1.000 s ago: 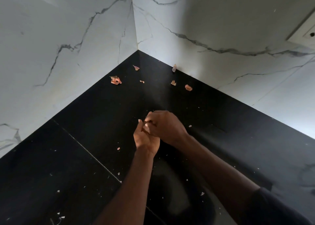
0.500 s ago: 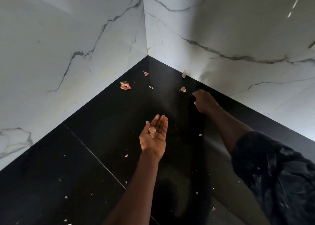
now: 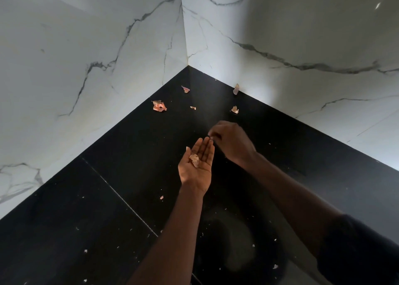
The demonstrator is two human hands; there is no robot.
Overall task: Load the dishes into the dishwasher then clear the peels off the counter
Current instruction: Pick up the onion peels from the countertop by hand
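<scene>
The right hand [image 3: 233, 142] has come back from the marble wall [image 3: 302, 36] to the left hand [image 3: 197, 163], its fingers curled; I cannot tell whether they hold anything. The left palm lies flat, carrying a papery peel [image 3: 194, 160]. Thin pink peels [image 3: 159, 106] dot the glossy black bench [image 3: 108, 176].

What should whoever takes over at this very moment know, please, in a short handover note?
Left hand: open, palm up, one peel lying on it.
Right hand: fingers curled beside the left fingertips; whether it pinches anything cannot be told.
Counter: five peels near the corner, the largest peel leftmost, one leaning peel against the right wall; a small bit beside the left forearm; pale flecks scattered.
Done: one peel collected; the loading step does not show.
Left: gather the remaining peels and flecks.
</scene>
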